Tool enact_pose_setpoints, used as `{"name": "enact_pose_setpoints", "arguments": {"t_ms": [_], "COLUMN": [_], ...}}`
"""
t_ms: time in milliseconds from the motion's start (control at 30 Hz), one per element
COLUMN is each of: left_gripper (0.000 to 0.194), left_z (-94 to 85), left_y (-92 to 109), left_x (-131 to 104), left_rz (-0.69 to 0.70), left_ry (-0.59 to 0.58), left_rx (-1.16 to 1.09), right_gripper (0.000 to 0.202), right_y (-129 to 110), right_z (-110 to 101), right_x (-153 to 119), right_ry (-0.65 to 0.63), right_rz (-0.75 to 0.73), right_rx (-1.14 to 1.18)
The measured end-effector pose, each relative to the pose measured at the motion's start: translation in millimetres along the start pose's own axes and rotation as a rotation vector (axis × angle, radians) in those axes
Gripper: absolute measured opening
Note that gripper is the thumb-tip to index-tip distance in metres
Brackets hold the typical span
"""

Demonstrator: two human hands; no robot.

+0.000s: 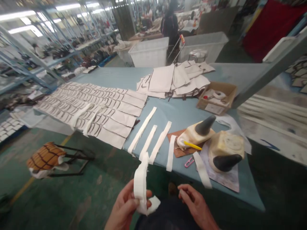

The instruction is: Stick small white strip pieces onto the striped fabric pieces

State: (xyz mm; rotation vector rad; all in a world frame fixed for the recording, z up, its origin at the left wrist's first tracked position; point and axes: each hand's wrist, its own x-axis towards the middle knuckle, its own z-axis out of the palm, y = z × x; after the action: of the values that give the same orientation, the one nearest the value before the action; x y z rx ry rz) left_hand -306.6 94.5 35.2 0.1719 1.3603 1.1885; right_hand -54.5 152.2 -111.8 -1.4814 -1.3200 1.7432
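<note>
My left hand (pixel 124 207) grips a white fabric strip (pixel 141 183) low in the view, in front of the table's near edge. The strip stands up from my fingers and folds at its lower end. My right hand (pixel 195 204) is beside it, fingers curled, holding nothing I can see. On the blue table (pixel 182 115) just beyond lie several more white strips (pixel 150 135), side by side and pointing away from me.
Rows of pale cut pieces (pixel 96 108) cover the table's left part. Two glue bottles with dark nozzles (pixel 224 153), a pink clip (pixel 189 162) and a cardboard box (pixel 217 97) lie at the right. A stool (pixel 46 158) stands left. A person (pixel 170 27) stands far behind.
</note>
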Motion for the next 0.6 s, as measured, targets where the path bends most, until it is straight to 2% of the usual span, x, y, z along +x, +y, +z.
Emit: {"name": "enact_pose_setpoints", "arguments": {"t_ms": [167, 367, 467, 533, 600], "left_gripper": [0.080, 0.089, 0.088, 0.081, 0.074], "left_z": [-8.4, -36.0, -57.2, -74.8, -93.8], "left_y": [14, 33, 43, 49, 57], "left_x": [11, 27, 37, 46, 56], "left_rz": [0.015, -0.013, -0.007, 0.012, 0.025], "left_ry": [-0.046, -0.053, -0.089, -0.130, -0.171], "left_rx": [0.000, -0.040, -0.036, -0.045, -0.072], "right_gripper": [0.058, 0.047, 0.046, 0.049, 0.043], "right_y": [-51, -101, -125, -134, -135], "right_z": [21, 59, 93, 124, 158], "right_x": [14, 25, 25, 24, 23], "right_ry": [-0.244, -0.355, -0.411, -0.436, -0.406], "right_rz": [-0.004, -0.090, -0.100, -0.086, -0.052], "right_rx": [0.103, -0.067, -0.129, -0.140, -0.139]}}
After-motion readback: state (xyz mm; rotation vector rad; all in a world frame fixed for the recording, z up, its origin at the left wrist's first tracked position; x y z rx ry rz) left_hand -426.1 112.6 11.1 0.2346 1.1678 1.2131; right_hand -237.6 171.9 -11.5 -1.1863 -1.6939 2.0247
